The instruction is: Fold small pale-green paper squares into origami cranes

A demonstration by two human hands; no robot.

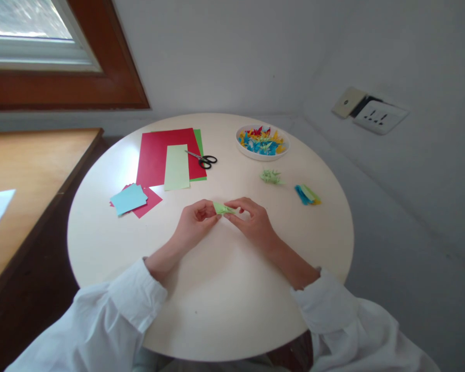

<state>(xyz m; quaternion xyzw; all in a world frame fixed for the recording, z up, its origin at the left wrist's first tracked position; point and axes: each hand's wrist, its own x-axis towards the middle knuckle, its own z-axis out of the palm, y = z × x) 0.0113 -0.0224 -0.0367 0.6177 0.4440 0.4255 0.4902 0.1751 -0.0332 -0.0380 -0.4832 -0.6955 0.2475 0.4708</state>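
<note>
The person wore a loose white garment, possibly a shirt or a lab coat, its cloth softly creased. The left sleeve [116, 310] and right sleeve [329, 305] were long, each ending in a wide cuff above the wrist. The left hand [196, 223] and right hand [252, 223] were bare.

left hand [195, 223], right hand [252, 221], fingertips pinched together

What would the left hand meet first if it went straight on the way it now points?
The left hand points right and slightly away, so beyond the small green folded paper it pinches it would probably meet the right hand, which holds the same paper.
</note>
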